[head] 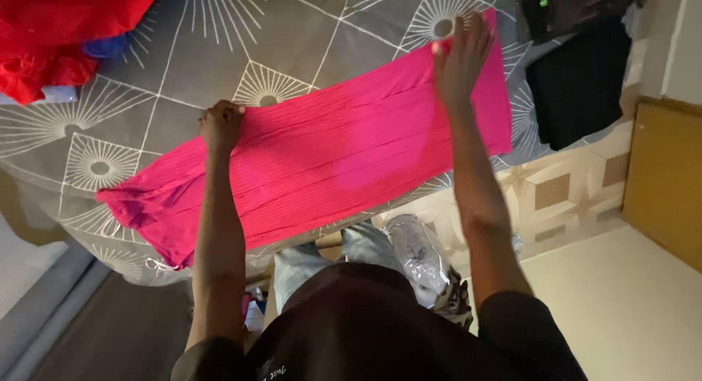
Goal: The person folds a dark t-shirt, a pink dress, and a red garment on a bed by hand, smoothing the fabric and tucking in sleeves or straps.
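A long bright pink ribbed garment (329, 158) lies stretched flat across a grey bedspread (219, 37) patterned with white sunburst lines. My left hand (221, 125) is closed on the garment's far edge near its middle. Farther right, my right hand (462, 55) pinches the far edge near the garment's right end, fingers partly extended over the cloth. The garment's left end hangs wrinkled near the bed's edge. Both my forearms reach over the pink cloth from below.
A heap of red cloth (66, 30) with a bit of blue sits at the top left of the bed. Dark clothes (578, 81) lie at the top right. A clear plastic bag (424, 260) lies by my legs. A wooden panel (665, 176) stands on the right.
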